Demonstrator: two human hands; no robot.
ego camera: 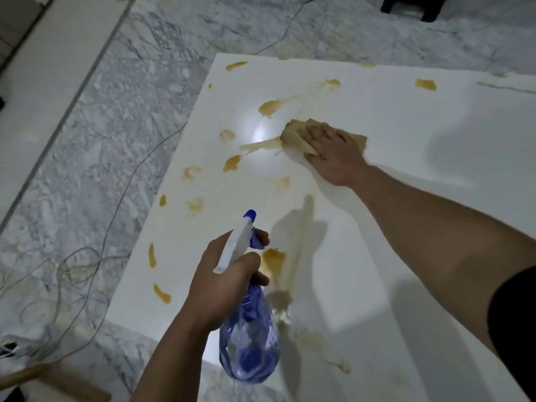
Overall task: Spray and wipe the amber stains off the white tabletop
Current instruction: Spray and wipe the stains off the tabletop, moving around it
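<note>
The white tabletop [406, 216] carries several amber stains [232, 163] across its left and far parts, some smeared into pale streaks. My right hand [333, 153] presses flat on a stained tan cloth [295, 136] near the table's middle, fingers straight. A smear trails left from the cloth. My left hand [229, 282] grips the neck of a blue spray bottle [249, 340] with a white and blue trigger head [239, 239], held above the table's near left corner. Its nozzle points toward the far left. A large amber blot [274, 261] lies just right of the bottle.
Grey marble floor [101, 140] surrounds the table on the left and far sides. Thin cables [72, 274] loop over the floor at left. A dark object [412, 5] stands at the top right. A wooden piece [58, 381] lies at the bottom left.
</note>
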